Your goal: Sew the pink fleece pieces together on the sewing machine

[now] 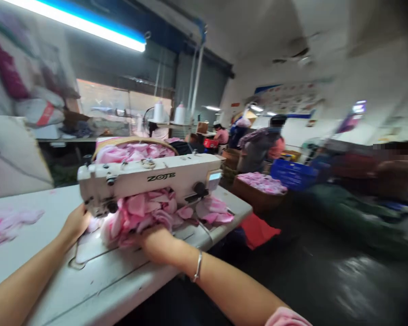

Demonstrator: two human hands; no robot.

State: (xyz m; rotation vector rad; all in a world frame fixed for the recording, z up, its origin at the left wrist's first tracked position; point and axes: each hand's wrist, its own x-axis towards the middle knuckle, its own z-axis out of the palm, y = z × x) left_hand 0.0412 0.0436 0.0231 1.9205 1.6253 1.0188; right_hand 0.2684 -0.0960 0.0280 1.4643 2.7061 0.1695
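Note:
A white sewing machine (136, 179) marked ZOJE stands on a pale table, with pink fabric pieces (139, 213) bunched under its arm. My left hand (77, 222) is at the needle end, by a bit of pale fabric; its fingertips are hidden behind the machine head. My right hand (156, 242) reaches into the pink bunch from the front, its fingers covered by the cloth. A bracelet (197, 266) circles my right wrist. More pink pieces (215, 210) lie at the machine's right end.
Behind the machine stands a basket (136, 147) heaped with pink cloth. Loose pink fabric (10, 222) lies on the table's left. A box of pink pieces (260, 183), a blue crate (292, 174) and a red cloth (258, 231) are to the right. Several people work farther back.

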